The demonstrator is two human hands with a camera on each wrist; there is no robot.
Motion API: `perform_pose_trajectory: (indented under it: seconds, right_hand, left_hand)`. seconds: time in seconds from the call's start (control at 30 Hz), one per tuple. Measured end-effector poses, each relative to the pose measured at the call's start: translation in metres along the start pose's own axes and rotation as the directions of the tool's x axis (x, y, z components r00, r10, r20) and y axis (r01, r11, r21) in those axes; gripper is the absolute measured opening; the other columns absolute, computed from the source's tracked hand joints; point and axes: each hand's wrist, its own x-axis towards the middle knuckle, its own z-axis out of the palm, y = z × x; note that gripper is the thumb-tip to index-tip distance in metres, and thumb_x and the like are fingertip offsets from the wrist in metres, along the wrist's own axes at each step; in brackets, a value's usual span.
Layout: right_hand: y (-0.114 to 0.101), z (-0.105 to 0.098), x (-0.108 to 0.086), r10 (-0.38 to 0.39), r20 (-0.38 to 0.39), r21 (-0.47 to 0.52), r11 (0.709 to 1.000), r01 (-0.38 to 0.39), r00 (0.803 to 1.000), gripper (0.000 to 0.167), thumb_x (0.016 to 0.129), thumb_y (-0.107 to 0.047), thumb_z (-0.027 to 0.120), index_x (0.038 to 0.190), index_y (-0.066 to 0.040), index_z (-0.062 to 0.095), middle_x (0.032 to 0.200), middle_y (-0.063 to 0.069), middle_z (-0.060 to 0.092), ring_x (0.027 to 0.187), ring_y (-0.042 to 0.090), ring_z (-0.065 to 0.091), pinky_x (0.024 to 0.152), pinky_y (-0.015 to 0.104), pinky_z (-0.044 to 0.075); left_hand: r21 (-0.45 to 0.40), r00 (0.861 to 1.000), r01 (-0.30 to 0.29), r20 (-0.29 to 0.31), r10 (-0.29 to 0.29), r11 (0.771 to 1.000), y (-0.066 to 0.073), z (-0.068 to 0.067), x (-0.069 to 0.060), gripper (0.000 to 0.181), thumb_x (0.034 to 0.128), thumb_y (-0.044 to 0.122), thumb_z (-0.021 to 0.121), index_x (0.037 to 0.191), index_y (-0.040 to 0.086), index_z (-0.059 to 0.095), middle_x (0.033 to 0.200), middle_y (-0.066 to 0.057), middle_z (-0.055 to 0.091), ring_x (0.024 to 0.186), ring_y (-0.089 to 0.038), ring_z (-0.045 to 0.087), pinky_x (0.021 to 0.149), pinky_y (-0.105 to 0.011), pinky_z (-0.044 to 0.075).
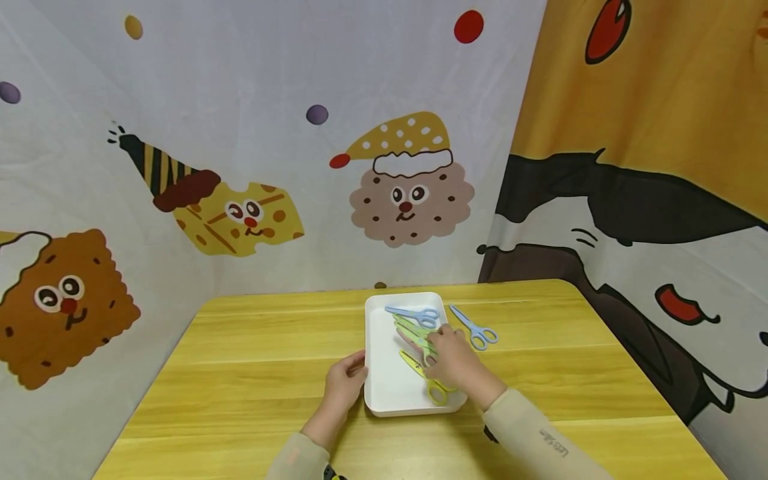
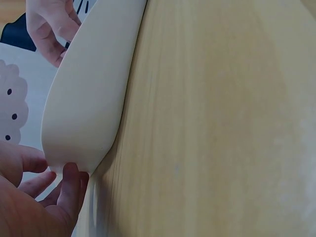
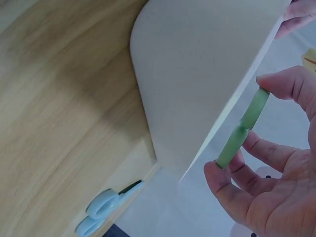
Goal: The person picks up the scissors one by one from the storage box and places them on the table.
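Observation:
A white tray (image 1: 384, 393) lies on the table, with several pairs of children's scissors in its right half. My right hand (image 1: 456, 360) reaches over the right rim. Its thumb and fingers pinch the handles of the green scissors (image 3: 254, 108), seen edge-on in the right wrist view. Yellow scissors (image 1: 437, 393) lie below that hand, partly covered by it. Pinkish scissors (image 1: 411, 343) show beside the green ones, and blue scissors (image 1: 414, 313) lie near the far end. At the tray's left side, my left hand (image 1: 345, 387) touches the outer wall with its fingertips.
Another pair of blue scissors (image 1: 474, 328) lies on the wooden table (image 1: 270, 373), just right of the tray. Behind the table hangs a white curtain (image 1: 252, 80) printed with cartoon snacks. A small dark thing (image 1: 490, 435) shows beside the right sleeve.

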Motion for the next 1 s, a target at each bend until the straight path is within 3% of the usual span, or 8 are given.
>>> perform_pose_trajectory:
  seconds: [0.2, 0.67, 1.0]
  right_hand:
    - [0.005, -0.004, -0.001, -0.012, -0.002, -0.008, 1.0, 0.012, 1.0, 0.062, 0.07, -0.035, 0.081, 0.121, -0.006, 0.061, 0.12, 0.015, 0.053, 0.109, 0.036, 0.047, 0.086, 0.048, 0.049]
    - [0.019, -0.001, 0.001, -0.026, -0.062, 0.022, 0.999, 0.028, 0.998, 0.063, 0.064, -0.04, 0.085, 0.111, -0.004, 0.065, 0.114, 0.018, 0.054, 0.102, 0.036, 0.049, 0.083, 0.049, 0.051]
    - [0.028, -0.004, 0.001, -0.011, -0.05, 0.033, 0.999, 0.013, 0.999, 0.061, 0.069, -0.027, 0.08, 0.121, -0.003, 0.06, 0.123, 0.018, 0.051, 0.109, 0.038, 0.047, 0.085, 0.049, 0.051]
  left_hand:
    - [0.001, 1.0, -0.001, 0.006, 0.001, 1.0, 0.0, 0.0, -0.001, 0.035, 0.0877, -0.002, 0.059, 0.122, -0.007, 0.059, 0.116, -0.024, 0.063, 0.105, -0.032, 0.062, 0.084, -0.032, 0.056]
    - [-0.001, 1.0, -0.003, -0.012, 0.003, 1.0, 0.001, 0.0, 0.0, 0.035, 0.0866, -0.002, 0.06, 0.121, -0.006, 0.06, 0.115, -0.024, 0.064, 0.104, -0.031, 0.063, 0.084, -0.032, 0.056]
    - [0.006, 1.0, 0.004, -0.013, -0.004, 1.0, 0.001, 0.0, 0.0, 0.035, 0.0866, -0.003, 0.06, 0.121, -0.006, 0.06, 0.115, -0.023, 0.064, 0.103, -0.031, 0.063, 0.084, -0.032, 0.056]
